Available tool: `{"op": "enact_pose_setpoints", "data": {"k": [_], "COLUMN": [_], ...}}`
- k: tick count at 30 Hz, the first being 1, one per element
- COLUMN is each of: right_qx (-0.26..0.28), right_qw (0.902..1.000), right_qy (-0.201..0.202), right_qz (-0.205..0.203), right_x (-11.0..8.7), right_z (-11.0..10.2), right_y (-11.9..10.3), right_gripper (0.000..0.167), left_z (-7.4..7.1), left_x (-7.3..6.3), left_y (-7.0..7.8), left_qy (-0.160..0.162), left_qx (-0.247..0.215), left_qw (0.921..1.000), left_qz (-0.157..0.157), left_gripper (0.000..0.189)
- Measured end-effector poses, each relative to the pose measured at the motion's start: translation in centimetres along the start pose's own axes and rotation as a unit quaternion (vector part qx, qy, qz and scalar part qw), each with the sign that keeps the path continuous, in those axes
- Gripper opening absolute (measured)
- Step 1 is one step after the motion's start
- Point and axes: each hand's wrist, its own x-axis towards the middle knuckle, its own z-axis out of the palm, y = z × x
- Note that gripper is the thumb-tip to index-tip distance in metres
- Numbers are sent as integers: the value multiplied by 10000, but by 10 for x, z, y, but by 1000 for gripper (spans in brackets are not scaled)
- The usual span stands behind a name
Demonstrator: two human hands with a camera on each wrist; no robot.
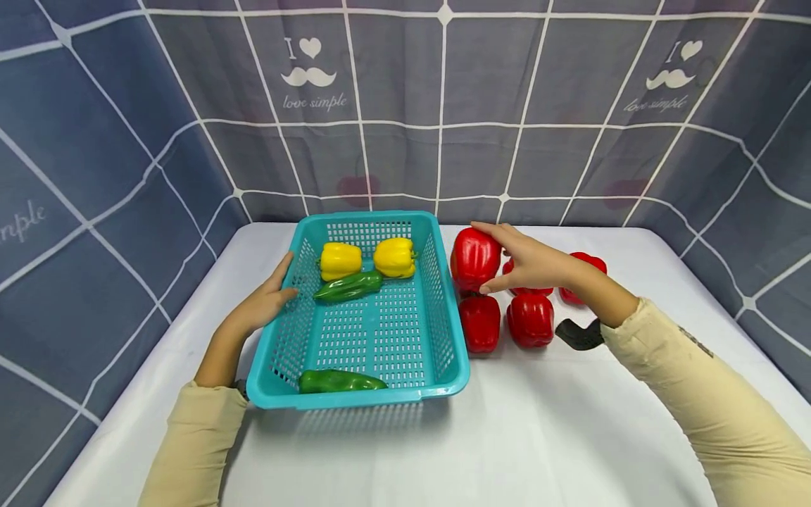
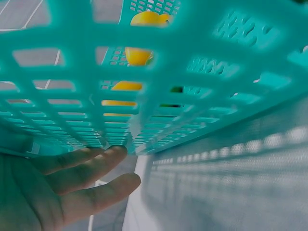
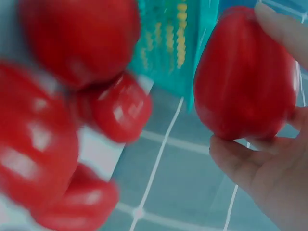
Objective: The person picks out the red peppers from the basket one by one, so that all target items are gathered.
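My right hand (image 1: pixel 529 260) grips a red bell pepper (image 1: pixel 475 258) between thumb and fingers, just right of the basket. In the right wrist view this held bell pepper (image 3: pixel 246 74) is off the table, with fingertips at both its ends. My left hand (image 1: pixel 262 303) rests at the left side of a turquoise plastic basket (image 1: pixel 357 399), its thumb at the rim. The left wrist view shows straight, spread fingers (image 2: pixel 91 173) along the basket's outer wall. Inside lie yellow bell peppers (image 1: pixel 341 261) (image 1: pixel 395 258) and long green peppers (image 1: pixel 350 286) (image 1: pixel 342 381).
Several red bell peppers (image 1: pixel 479 324) (image 1: pixel 531 320) lie on the white table (image 1: pixel 519 429), right of the basket, some partly behind my right hand. Dark checked cloth (image 1: pixel 405 84) hangs at the back and both sides. A black strap (image 1: pixel 579 334) shows by my right cuff.
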Motion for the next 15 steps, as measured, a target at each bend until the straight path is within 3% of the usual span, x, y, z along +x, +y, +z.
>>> {"op": "enact_pose_setpoints", "data": {"k": [11,15], "right_qx": [279,197], "right_qw": [9981,9982], "right_qy": [372,521], "right_qz": [395,232], "right_x": [-69,-91], "right_z": [-10,-8], "right_y": [61,80], "right_gripper": [97,97], "left_z": [0,0], "left_x": [-4,-3], "left_y": [0,2], "left_qy": [-26,-62], "left_qx": [-13,-12], "left_qw": [10000,10000], "left_qz": [-34,-23], "left_gripper": [74,74]}}
